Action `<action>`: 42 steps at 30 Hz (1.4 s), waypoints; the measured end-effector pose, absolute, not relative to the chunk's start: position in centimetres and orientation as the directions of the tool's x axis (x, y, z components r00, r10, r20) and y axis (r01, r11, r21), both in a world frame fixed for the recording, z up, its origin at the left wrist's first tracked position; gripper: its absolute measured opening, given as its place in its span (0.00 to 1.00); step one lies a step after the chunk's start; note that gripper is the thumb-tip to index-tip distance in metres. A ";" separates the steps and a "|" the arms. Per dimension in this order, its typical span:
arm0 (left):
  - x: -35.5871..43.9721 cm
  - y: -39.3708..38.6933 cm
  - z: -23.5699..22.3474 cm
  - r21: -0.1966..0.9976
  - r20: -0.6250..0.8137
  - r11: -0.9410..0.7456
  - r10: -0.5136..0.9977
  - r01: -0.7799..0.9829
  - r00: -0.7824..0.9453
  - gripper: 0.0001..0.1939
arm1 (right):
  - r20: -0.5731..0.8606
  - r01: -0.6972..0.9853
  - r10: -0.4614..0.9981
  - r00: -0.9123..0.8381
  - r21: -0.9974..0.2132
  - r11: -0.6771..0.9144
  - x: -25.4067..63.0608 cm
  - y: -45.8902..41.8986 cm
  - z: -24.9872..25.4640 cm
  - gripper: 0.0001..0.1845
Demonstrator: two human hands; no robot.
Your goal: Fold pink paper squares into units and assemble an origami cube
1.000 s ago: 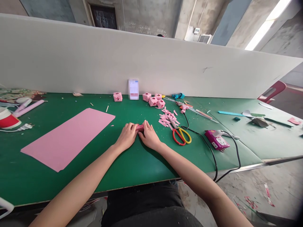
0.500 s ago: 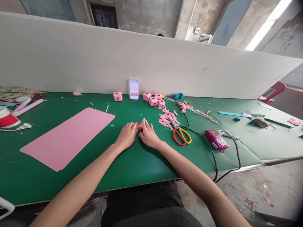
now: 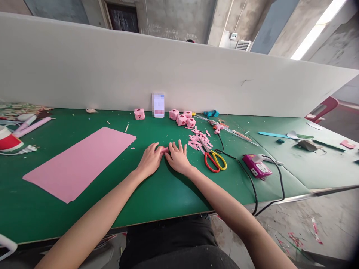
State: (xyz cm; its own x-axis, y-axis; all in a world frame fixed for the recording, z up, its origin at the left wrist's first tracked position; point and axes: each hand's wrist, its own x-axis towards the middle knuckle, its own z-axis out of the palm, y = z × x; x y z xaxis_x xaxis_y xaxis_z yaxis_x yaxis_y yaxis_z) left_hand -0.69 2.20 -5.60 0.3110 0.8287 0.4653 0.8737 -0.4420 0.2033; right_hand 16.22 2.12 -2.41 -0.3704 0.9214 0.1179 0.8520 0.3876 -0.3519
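Observation:
A small folded piece of pink paper [image 3: 165, 150] lies between my two hands on the green table. My left hand [image 3: 148, 158] has its fingers bent and closed on the paper's left end; part of the paper is hidden by them. At the other end, my right hand [image 3: 178, 158] rests with its fingers spread, its thumb side against the paper. To the right of it are a heap of pink paper strips [image 3: 198, 141] and scissors [image 3: 215, 160] with one red and one yellow handle. Several folded pink paper balls [image 3: 181, 120] stand further back, one ball [image 3: 139, 114] apart on the left.
A large pink sheet [image 3: 81, 162] lies on the left. A phone [image 3: 158, 105] leans on the white partition [image 3: 112, 71]. Right of the scissors are a pink glue gun [image 3: 218, 128], its black cable and a purple power strip [image 3: 257, 166]. A red-and-white cup [image 3: 9, 141] sits far left.
The fingers of my right hand have spread apart and lifted off the top of the folded paper, showing more of it. My left hand has barely moved.

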 end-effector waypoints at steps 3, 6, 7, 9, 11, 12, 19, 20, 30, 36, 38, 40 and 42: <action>-0.7 2.2 -5.5 0.192 0.466 -0.470 0.816 0.862 0.341 0.17 | 0.156 0.828 0.900 -0.406 -0.354 0.435 16.6 2.5 -2.8 0.32; -0.7 2.3 -5.3 0.207 0.469 -0.476 0.815 0.855 0.340 0.16 | 0.226 0.792 0.870 -0.438 -0.361 0.492 17.1 3.3 -3.2 0.27; -0.7 2.3 -5.1 0.220 0.467 -0.485 0.814 0.846 0.345 0.16 | 0.257 0.775 0.857 -0.447 -0.367 0.515 17.3 3.6 -3.2 0.25; -0.7 2.3 -4.8 0.258 0.456 -0.505 0.815 0.823 0.357 0.15 | 0.329 0.714 0.816 -0.475 -0.397 0.576 17.6 4.2 -3.2 0.19; -0.8 2.3 -4.5 0.304 0.440 -0.508 0.825 0.806 0.355 0.15 | 0.404 0.646 0.787 -0.466 -0.452 0.615 17.9 4.5 -2.9 0.15; -0.8 2.2 -4.3 0.328 0.433 -0.502 0.833 0.800 0.345 0.15 | 0.433 0.621 0.781 -0.451 -0.477 0.622 18.0 4.5 -2.7 0.13; -0.5 1.4 -2.9 0.699 0.374 -0.419 0.905 0.580 0.202 0.12 | 0.489 0.560 0.778 -0.395 -0.544 0.626 18.4 3.9 -1.5 0.08; -0.4 1.3 -2.5 0.785 0.336 -0.359 0.931 0.505 0.140 0.15 | 0.493 0.562 0.780 -0.385 -0.545 0.622 18.5 3.8 -1.3 0.09; -0.2 0.7 -0.4 0.995 -0.019 0.020 1.000 -0.096 0.002 0.25 | 0.498 0.549 0.782 -0.374 -0.560 0.620 18.3 2.9 -0.4 0.13; -0.2 0.8 -0.6 0.958 -0.119 0.121 0.993 -0.260 0.023 0.23 | 0.539 0.440 0.786 -0.302 -0.653 0.617 18.1 3.0 -0.6 0.11; -0.1 0.8 -0.5 0.941 -0.147 0.147 0.989 -0.306 0.024 0.21 | 0.471 0.353 0.841 -0.265 -0.764 0.539 17.7 3.1 -0.7 0.11; 0.0 0.8 -0.5 0.917 -0.186 0.185 0.982 -0.353 0.032 0.18 | 0.376 0.252 0.893 -0.246 -0.865 0.434 17.4 3.2 -1.0 0.14; 0.2 0.7 -0.4 0.889 -0.232 0.232 0.971 -0.394 0.049 0.13 | 0.323 0.181 0.916 -0.238 -0.912 0.369 17.1 3.4 -1.2 0.18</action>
